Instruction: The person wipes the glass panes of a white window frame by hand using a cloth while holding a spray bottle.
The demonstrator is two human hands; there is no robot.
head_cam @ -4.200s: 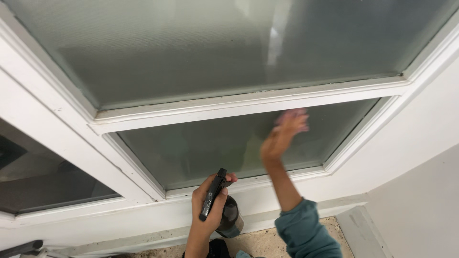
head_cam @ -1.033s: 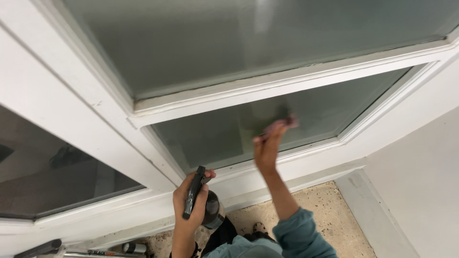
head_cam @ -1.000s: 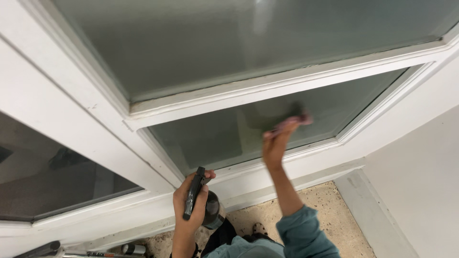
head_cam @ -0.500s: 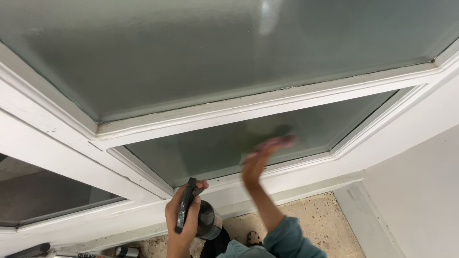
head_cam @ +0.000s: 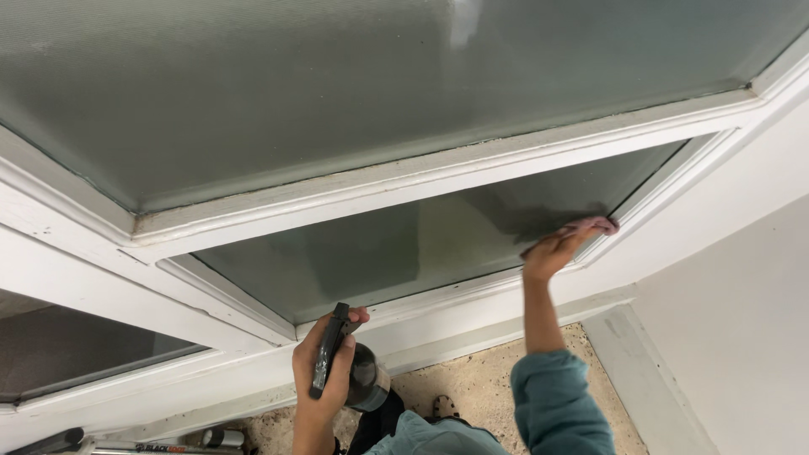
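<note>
The right hand point(head_cam: 549, 251) presses a pink cloth point(head_cam: 590, 225) to the lower pane's point(head_cam: 404, 244) right corner — the rest stretches leftward; left-hand fingers point(head_cam: 330, 371) grip a spray bottle point(head_cam: 358, 379).

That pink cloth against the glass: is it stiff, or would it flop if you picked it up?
Probably floppy: the cloth bunches under the right hand and lies flat against the lower pane. Likely light too, since fingertips alone seem to press it there. It may slide easily, as the glass looks smooth.
</note>
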